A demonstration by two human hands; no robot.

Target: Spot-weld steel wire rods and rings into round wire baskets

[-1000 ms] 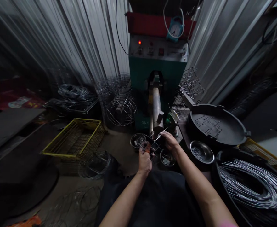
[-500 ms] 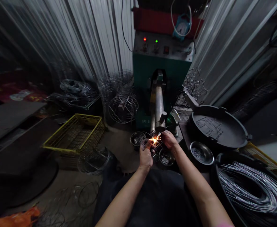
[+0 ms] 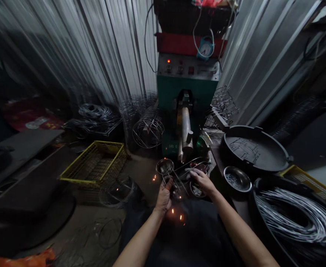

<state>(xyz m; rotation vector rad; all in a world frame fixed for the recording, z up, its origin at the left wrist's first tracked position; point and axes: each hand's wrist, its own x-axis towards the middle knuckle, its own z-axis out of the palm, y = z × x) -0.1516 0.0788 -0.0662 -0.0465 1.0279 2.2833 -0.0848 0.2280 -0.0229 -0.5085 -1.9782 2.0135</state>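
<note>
My left hand (image 3: 164, 194) is closed on a small bent-wire frame (image 3: 182, 182), below the tip of a spot welder (image 3: 187, 133). My right hand (image 3: 201, 180) is at the frame's right side, its fingers pinched at the wire; the exact grip is dark and blurred. The frame is apart from the welder's round metal arm. Orange sparks (image 3: 176, 214) fall over my dark lap. A metal bowl (image 3: 164, 165) with small metal pieces stands beyond my left hand, and another bowl (image 3: 196, 191) is partly hidden under my right hand.
A yellow wire basket (image 3: 93, 163) stands on the left, near wire coils (image 3: 92, 111). On the right are a black pan (image 3: 257, 144), a bowl of short metal pieces (image 3: 237, 180) and a tub with a big wire coil (image 3: 296, 211). Wire rings (image 3: 148, 128) lean beside the welder.
The bright burst of sparks at the welder tip has broken into scattered falling sparks. The wire frame has come down off the tip towards me. The machine's green light is out.
</note>
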